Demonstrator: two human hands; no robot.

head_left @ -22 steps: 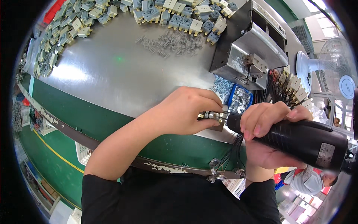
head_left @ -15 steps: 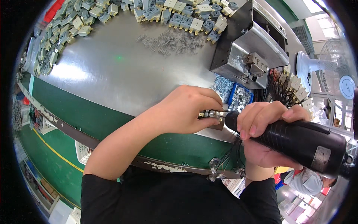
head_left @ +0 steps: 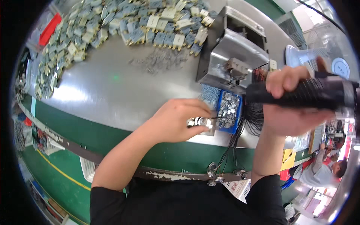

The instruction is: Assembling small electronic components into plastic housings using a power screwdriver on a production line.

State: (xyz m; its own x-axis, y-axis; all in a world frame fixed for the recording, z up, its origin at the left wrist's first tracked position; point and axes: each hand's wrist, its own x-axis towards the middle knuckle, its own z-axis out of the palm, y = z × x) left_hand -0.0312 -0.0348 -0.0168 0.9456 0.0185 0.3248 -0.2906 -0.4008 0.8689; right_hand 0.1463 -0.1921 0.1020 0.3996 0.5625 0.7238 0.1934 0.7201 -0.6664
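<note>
My left hand (head_left: 174, 118) is closed around a small part with shiny metal and white surfaces (head_left: 198, 121), low over the near edge of the steel tabletop. The fingers hide much of that part. In my right hand (head_left: 283, 122) is a black electric screwdriver (head_left: 307, 93), gripped around its body and blurred by motion. It is lifted off to the right, its front end apart from the part in my left hand. Just beyond my left fingertips stands a blue tray (head_left: 234, 130) of small metal pieces, beside a heap of small bluish screws (head_left: 210, 93).
Grey and cream plug-like housings (head_left: 161, 24) are piled along the far side, with small springs (head_left: 159, 60) before them. A metal fixture (head_left: 210, 48) stands behind the tray. Black cables (head_left: 253, 116) hang over the edge. Another person (head_left: 318, 170) is at far right.
The screwdriver has come away from the part, moving up and right with my right hand. My left hand keeps hold of the part. The whole view has shifted, showing more of the far pile.
</note>
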